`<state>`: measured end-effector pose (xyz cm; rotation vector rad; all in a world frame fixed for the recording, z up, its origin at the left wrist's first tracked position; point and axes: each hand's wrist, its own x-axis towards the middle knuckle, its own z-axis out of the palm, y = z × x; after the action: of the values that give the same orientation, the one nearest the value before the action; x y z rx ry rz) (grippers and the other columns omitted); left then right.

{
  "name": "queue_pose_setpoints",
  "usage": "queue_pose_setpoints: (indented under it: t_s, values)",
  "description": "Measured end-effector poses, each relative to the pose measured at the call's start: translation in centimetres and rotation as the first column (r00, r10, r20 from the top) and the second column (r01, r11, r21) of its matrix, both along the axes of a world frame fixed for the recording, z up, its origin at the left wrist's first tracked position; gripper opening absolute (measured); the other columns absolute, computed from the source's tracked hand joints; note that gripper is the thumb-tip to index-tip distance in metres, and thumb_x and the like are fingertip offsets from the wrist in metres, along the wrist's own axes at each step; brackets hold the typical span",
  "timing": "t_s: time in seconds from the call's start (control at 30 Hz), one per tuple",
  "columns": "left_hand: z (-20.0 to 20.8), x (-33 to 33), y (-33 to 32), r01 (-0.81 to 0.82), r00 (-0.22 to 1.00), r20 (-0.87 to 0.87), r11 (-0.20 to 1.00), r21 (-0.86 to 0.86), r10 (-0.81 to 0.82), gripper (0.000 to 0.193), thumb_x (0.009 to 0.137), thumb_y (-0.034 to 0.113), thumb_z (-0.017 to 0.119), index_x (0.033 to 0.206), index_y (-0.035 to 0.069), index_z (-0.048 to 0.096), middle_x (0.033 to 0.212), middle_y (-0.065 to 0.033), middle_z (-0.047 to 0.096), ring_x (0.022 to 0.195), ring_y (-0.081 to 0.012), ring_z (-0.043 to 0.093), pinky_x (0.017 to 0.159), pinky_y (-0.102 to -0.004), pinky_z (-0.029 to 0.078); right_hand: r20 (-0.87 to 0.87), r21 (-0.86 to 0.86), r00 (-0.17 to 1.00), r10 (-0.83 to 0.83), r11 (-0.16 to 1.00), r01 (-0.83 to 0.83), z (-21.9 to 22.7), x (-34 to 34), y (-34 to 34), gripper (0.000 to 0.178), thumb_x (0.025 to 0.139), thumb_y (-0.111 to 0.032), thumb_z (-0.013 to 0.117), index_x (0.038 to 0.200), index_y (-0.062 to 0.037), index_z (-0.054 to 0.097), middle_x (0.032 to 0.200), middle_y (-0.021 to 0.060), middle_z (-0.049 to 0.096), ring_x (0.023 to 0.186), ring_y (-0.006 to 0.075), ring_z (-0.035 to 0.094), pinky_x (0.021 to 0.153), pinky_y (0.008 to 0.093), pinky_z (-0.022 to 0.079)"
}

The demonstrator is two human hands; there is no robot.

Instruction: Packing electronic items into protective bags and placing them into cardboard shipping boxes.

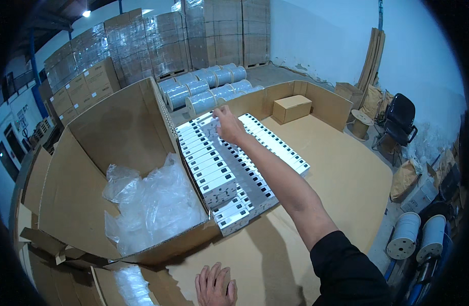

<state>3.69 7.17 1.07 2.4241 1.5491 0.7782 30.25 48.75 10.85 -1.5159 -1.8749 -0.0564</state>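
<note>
White oblong boxes w/ small black squares (pixel 206 166) stand in tight rows on a broad tan cardboard surface (pixel 341 168), just R of a tall open brown corrugated carton (pixel 127 122) w/ crumpled clear plastic sheeting (pixel 163 201) inside. R hand (pixel 228 125) is at the rows' far end, fingers bent against the white boxes, can't tell if gripping one; L hand (pixel 214 286) is palm-down near the bottom edge, fingers released & extended. Small closed tan cardboard box (pixel 292 109) sits at the surface's far side, approx. level w/ R hand.
</note>
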Motion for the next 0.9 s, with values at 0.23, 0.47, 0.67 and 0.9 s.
queue_pose_setpoints:
  t_s: [0.23, 0.47, 0.67, 0.9]
  values:
    - [-0.3, 0.6, 0.2, -0.016, 0.999, 0.035, 1.0, 0.001, 0.016, 0.034, 0.091, 0.017, 0.066, 0.124, 0.008, 0.062, 0.139, -0.0124, 0.055, 0.132, -0.0387, 0.046, 0.111, -0.054, 0.034, 0.062, 0.061, 0.981, 0.184, 0.98, -0.187, -0.5, 1.4, 0.5, 0.043, 0.082, 0.002, 0.065, 0.12, -0.0131, 0.051, 0.112, 0.016, 0.061, 0.112, 0.0388, 0.059, 0.094, 0.0487, 0.047]
    - [-0.2, 1.0, -0.1, -0.02, 0.997, 0.067, 0.998, -0.062, 0.024, 0.038, 0.084, 0.012, 0.072, 0.121, 0.008, 0.063, 0.136, -0.0124, 0.056, 0.132, -0.0389, 0.045, 0.113, -0.0527, 0.033, 0.002, 0.1, 0.999, 0.037, 0.994, -0.037, -0.8, 1.7, -3.4, 0.032, 0.089, -0.006, 0.063, 0.119, -0.0175, 0.061, 0.118, 0.0155, 0.058, 0.108, 0.0407, 0.061, 0.09, 0.0502, 0.052]
    - [-0.2, 0.3, -0.2, -0.012, 0.994, 0.105, 0.999, -0.047, 0.017, 0.036, 0.086, 0.012, 0.071, 0.121, 0.006, 0.063, 0.134, -0.0136, 0.058, 0.133, -0.0378, 0.046, 0.114, -0.0497, 0.034, -0.143, 0.218, 0.989, 0.032, 0.976, 0.0, 0.2, 3.2, -10.9, 0.033, 0.088, -0.004, 0.064, 0.119, -0.0131, 0.062, 0.111, 0.0199, 0.058, 0.105, 0.0423, 0.06, 0.09, 0.0487, 0.05]
    - [-0.9, -1.3, -1.0, -0.01, 0.93, 0.366, 0.998, -0.061, 0.031, 0.037, 0.087, 0.005, 0.069, 0.123, 0.002, 0.061, 0.126, -0.0169, 0.062, 0.123, -0.0358, 0.056, 0.107, -0.0435, 0.044, -0.209, 0.214, 0.975, 0.072, 0.976, -0.026, 0.5, 2.9, -25.0, 0.034, 0.088, -0.003, 0.063, 0.121, -0.0127, 0.062, 0.11, 0.0169, 0.057, 0.101, 0.0383, 0.063, 0.084, 0.0468, 0.052]
